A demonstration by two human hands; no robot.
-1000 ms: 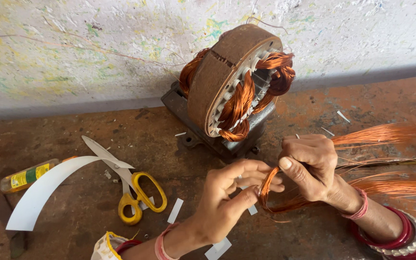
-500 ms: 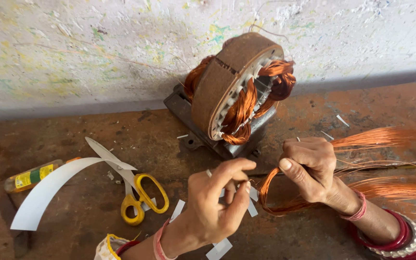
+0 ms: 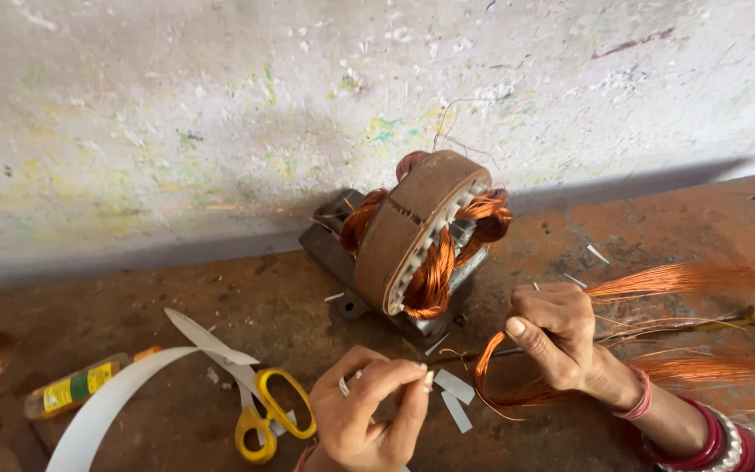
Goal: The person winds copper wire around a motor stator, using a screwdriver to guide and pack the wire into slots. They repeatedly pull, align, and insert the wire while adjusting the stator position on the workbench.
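Copper wire (image 3: 517, 385) loops from my right hand (image 3: 557, 336), fingers closed around it, just in front of the motor winding (image 3: 421, 236). My left hand (image 3: 369, 411) pinches something small I cannot make out, beside yellow scissors (image 3: 268, 415) and paper strips (image 3: 456, 398).

1. Two hands: the left hand (image 3: 369, 415) and the right hand (image 3: 557, 336).
2. One motor stator (image 3: 421, 232), beyond both hands.
3. One pair of scissors (image 3: 259, 402), left of the left hand.
4. Two paper slips (image 3: 454, 398) between the hands.
5. One small bottle (image 3: 76, 389), far left.
6. One white strip (image 3: 107, 406) beside it.
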